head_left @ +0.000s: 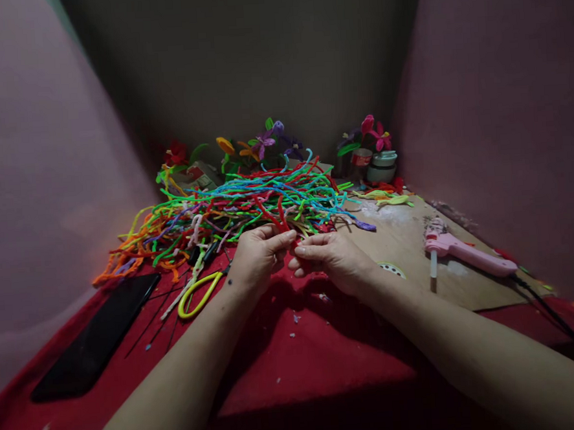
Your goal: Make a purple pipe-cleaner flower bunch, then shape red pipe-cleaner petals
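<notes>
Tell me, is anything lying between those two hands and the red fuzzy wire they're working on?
Nothing visible. The left hand and right hand both pinch the red fuzzy wire; the pile of coloured wires lies behind it, the scissors off to the left.

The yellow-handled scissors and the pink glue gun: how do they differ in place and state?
The scissors have yellow handles; the glue gun is pink. The scissors lie on the red cloth near the left hand; the glue gun lies on the brown board, beyond the right hand. A black cord runs from the glue gun; the scissors have none. Both lie flat, untouched, while the hands pinch a red pipe cleaner.
</notes>
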`<action>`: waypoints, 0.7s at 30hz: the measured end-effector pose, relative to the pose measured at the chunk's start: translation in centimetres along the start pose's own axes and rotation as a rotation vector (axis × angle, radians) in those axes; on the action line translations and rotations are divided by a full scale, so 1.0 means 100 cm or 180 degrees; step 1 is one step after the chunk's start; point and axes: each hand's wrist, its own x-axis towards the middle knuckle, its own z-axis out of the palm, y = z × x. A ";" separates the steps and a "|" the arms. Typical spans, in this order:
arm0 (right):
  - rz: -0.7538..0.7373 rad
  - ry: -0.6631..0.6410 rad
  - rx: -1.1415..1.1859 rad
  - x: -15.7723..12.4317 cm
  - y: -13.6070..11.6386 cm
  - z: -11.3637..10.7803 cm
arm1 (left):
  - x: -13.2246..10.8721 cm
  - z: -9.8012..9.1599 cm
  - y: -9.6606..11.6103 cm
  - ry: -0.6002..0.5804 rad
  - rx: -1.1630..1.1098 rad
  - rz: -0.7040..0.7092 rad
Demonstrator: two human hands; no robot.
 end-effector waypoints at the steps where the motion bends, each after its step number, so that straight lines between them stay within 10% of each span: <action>1: 0.0009 0.0027 -0.0021 0.000 0.000 0.001 | 0.000 0.000 0.000 0.0004 0.0003 -0.0002; 21: -0.0370 0.0070 -0.0071 0.005 0.007 -0.001 | -0.002 -0.003 0.004 -0.0085 0.0830 0.0305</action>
